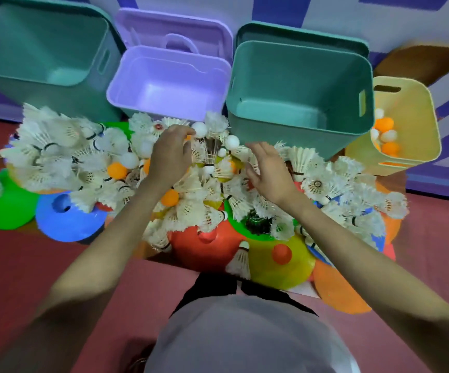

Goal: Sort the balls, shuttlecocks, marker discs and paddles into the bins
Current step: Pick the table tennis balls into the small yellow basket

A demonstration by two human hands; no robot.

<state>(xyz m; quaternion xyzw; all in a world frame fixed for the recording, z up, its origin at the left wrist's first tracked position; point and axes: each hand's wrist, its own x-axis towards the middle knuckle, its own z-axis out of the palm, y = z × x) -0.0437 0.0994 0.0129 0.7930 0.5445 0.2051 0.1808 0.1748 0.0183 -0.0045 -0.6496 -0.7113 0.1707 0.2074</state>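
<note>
Head view: only the yellow bin [411, 103] holds balls — three bins empty, pile [218, 189] unsorted; left hand [168, 154] fingers grip a white ball [199, 129], right hand [267, 168] fingers relaxed.

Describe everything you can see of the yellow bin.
The yellow bin is a pale, smooth, plastic-looking tub with rounded corners and slot handles cut into its walls. It stands open and lidless at the far right, beside a teal bin. Inside lie orange and white balls, only partly visible over its rim.
</note>
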